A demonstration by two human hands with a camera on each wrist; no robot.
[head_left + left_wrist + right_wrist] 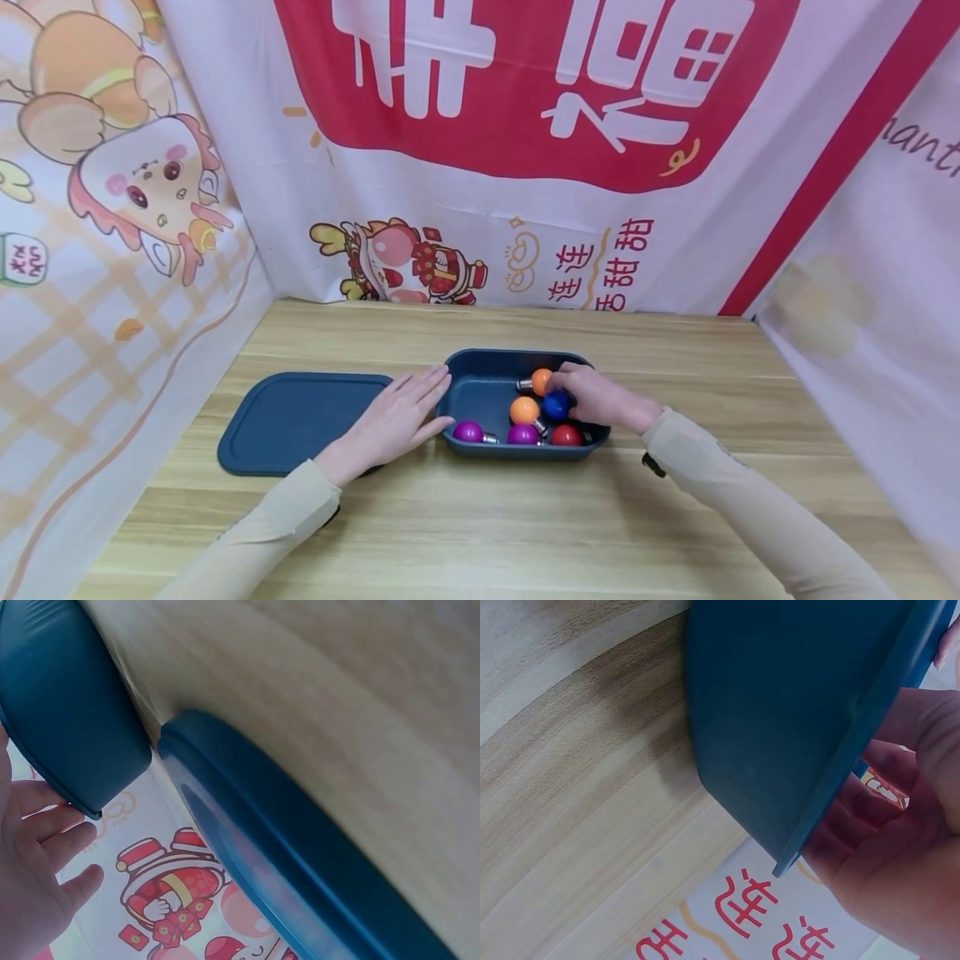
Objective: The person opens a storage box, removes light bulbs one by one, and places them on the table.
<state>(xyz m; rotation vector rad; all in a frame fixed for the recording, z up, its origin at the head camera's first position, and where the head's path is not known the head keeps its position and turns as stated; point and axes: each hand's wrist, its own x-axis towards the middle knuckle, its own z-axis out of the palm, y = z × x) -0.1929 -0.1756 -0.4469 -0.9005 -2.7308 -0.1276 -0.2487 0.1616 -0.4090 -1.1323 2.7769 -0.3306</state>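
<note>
A dark blue oblong box [468, 392] holds several round coloured light bulbs. My left hand [401, 417] touches the box's left end, fingers extended along the rim. Inside the right end, my right hand [596, 396] curls its fingers round a blue light bulb [557, 406]; its fingertips are partly hidden. Close by lie an orange bulb [542, 382] and a lighter orange bulb [524, 410]. Along the near wall are a purple bulb [468, 431], another purple bulb [522, 434] and a red bulb [567, 435]. In the right wrist view, the box wall [780, 712] hides the bulbs.
A flat dark blue lid [300, 421] lies on the wooden table [510, 525] left of the box, partly beneath the left forearm and hand. Printed cloth [255, 250] encloses the table at the back and sides.
</note>
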